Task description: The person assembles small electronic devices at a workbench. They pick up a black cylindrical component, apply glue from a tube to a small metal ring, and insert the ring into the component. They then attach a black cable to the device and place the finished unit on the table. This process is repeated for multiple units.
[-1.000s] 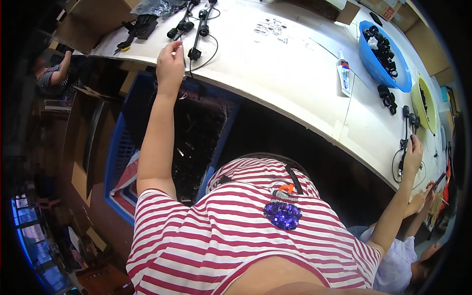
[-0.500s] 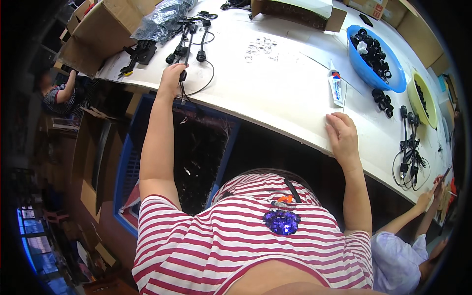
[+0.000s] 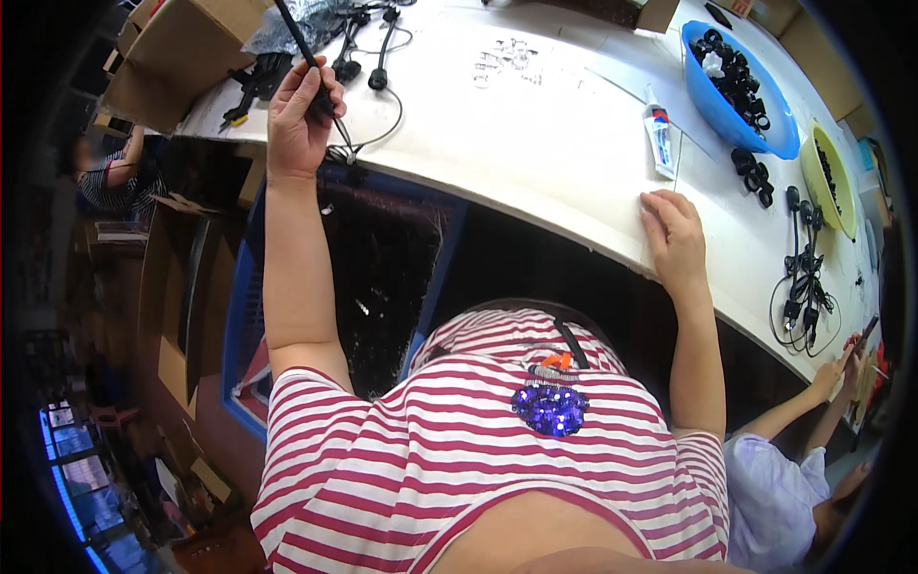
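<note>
My left hand (image 3: 304,120) is raised at the table's near left edge, fingers closed around a slim black cable piece (image 3: 295,31). The piece tilts upward past the fingertips, and thin cable trails below the hand onto the white table (image 3: 535,143). Farther back lie more black cables with thick ends (image 3: 380,72). My right hand (image 3: 676,237) rests at the table's front edge, fingers loosely bent and thumb a little apart, holding nothing visible. Just beyond it lies a white and blue tube (image 3: 660,139).
A blue basin (image 3: 789,134) of black rings and a yellow bowl (image 3: 846,215) stand at right, near loose rings (image 3: 753,177) and bundled cables (image 3: 803,287). Small clear pieces (image 3: 507,62) lie mid-table. Below the left edge is a blue crate (image 3: 445,258). Another person (image 3: 775,488) works at right.
My left hand has turned and lifted the black cable piece off the table, so it now points up and away. My right hand stays at the edge. The view has shifted slightly.
</note>
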Demonstrator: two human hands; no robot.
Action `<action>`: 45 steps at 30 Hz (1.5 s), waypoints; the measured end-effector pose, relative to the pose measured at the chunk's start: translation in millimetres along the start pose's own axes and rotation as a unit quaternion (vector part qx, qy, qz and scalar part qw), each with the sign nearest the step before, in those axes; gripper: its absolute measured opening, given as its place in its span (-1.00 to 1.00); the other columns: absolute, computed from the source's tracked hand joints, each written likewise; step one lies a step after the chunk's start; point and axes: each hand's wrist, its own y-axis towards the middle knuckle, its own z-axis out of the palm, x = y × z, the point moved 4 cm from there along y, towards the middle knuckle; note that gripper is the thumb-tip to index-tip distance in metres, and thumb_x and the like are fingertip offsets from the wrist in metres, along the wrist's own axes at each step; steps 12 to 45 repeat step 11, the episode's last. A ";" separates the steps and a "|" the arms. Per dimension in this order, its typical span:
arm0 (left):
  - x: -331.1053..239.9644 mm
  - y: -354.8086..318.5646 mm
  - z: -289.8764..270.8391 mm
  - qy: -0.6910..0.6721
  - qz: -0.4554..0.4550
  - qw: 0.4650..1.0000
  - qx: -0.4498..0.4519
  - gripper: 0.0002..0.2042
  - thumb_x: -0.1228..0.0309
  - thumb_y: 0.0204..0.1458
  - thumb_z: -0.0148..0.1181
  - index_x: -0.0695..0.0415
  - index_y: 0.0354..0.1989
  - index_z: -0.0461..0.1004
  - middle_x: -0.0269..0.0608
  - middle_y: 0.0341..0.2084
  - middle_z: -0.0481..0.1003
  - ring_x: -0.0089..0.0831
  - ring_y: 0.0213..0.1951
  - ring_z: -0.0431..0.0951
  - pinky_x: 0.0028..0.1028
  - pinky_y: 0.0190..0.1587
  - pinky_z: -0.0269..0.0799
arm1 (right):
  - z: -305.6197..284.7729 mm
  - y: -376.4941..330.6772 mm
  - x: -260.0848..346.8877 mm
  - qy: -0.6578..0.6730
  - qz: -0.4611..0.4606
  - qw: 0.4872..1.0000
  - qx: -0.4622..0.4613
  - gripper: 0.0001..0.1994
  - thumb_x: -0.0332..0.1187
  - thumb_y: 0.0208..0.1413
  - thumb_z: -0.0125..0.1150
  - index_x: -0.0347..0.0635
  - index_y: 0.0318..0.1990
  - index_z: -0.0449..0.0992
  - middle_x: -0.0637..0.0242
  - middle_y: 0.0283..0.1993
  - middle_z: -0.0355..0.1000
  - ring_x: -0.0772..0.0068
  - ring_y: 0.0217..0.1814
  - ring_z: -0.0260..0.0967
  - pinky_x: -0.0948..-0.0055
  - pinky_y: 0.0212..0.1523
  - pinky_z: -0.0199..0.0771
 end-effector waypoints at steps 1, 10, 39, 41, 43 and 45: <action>-5.5 -9.0 -2.6 0.113 -0.009 0.993 -0.030 -0.80 0.46 0.09 0.03 0.25 -0.14 0.39 -0.28 -0.46 0.40 -0.53 -0.40 0.38 -0.59 -0.44 0.31 | 0.0 -0.2 0.3 -0.003 -0.002 1.000 0.001 -0.84 -0.51 -0.07 0.13 -0.29 -0.27 0.49 0.16 -0.21 0.41 0.13 -0.14 0.32 0.32 -0.10 0.29; -26.0 -90.2 -117.8 0.483 0.031 0.815 -0.318 -0.79 0.43 0.02 0.10 0.19 -0.17 0.47 -0.25 -0.38 0.52 -0.56 -0.42 0.46 -0.61 -0.33 0.35 | 2.4 -4.0 9.1 -0.032 -0.020 0.999 0.009 -0.82 -0.49 -0.04 0.11 -0.28 -0.23 0.49 0.18 -0.18 0.41 0.17 -0.12 0.31 0.33 -0.06 0.28; -31.5 -96.9 -129.6 0.418 0.038 0.847 -0.325 -0.73 0.42 -0.02 0.16 0.13 -0.10 0.45 -0.19 -0.36 0.52 -0.46 -0.36 0.48 -0.54 -0.25 0.38 | 3.8 -4.5 6.0 -0.040 -0.022 0.999 0.012 -0.82 -0.49 -0.03 0.10 -0.27 -0.23 0.49 0.17 -0.18 0.41 0.17 -0.10 0.31 0.32 -0.05 0.27; -31.5 -96.9 -129.6 0.418 0.038 0.847 -0.325 -0.73 0.42 -0.02 0.16 0.13 -0.10 0.45 -0.19 -0.36 0.52 -0.46 -0.36 0.48 -0.54 -0.25 0.38 | 3.8 -4.5 6.0 -0.040 -0.022 0.999 0.012 -0.82 -0.49 -0.03 0.10 -0.27 -0.23 0.49 0.17 -0.18 0.41 0.17 -0.10 0.31 0.32 -0.05 0.27; -31.5 -96.9 -129.6 0.418 0.038 0.847 -0.325 -0.73 0.42 -0.02 0.16 0.13 -0.10 0.45 -0.19 -0.36 0.52 -0.46 -0.36 0.48 -0.54 -0.25 0.38 | 3.8 -4.5 6.0 -0.040 -0.022 0.999 0.012 -0.82 -0.49 -0.03 0.10 -0.27 -0.23 0.49 0.17 -0.18 0.41 0.17 -0.10 0.31 0.32 -0.05 0.27; -31.5 -96.9 -129.6 0.418 0.038 0.847 -0.325 -0.73 0.42 -0.02 0.16 0.13 -0.10 0.45 -0.19 -0.36 0.52 -0.46 -0.36 0.48 -0.54 -0.25 0.38 | 3.8 -4.5 6.0 -0.040 -0.022 0.999 0.012 -0.82 -0.49 -0.03 0.10 -0.27 -0.23 0.49 0.17 -0.18 0.41 0.17 -0.10 0.31 0.32 -0.05 0.27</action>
